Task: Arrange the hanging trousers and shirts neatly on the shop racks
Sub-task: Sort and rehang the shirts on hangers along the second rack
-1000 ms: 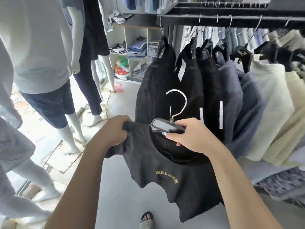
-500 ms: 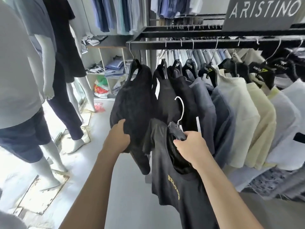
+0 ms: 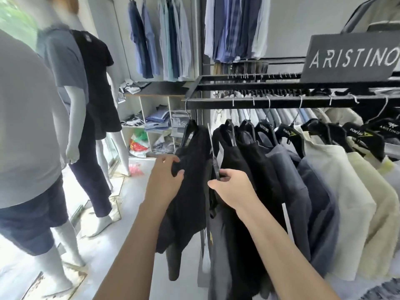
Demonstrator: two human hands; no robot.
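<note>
Gripping the hanger (image 3: pixel 215 169) with curled fingers, the right hand (image 3: pixel 231 189) held its dark shirt (image 3: pixel 218 245) upright in the gap, hook aimed straight up at the rail (image 3: pixel 281 103) above, while the left hand (image 3: pixel 166 176) clutched the end black shirt (image 3: pixel 190 202) just to the left.
</note>
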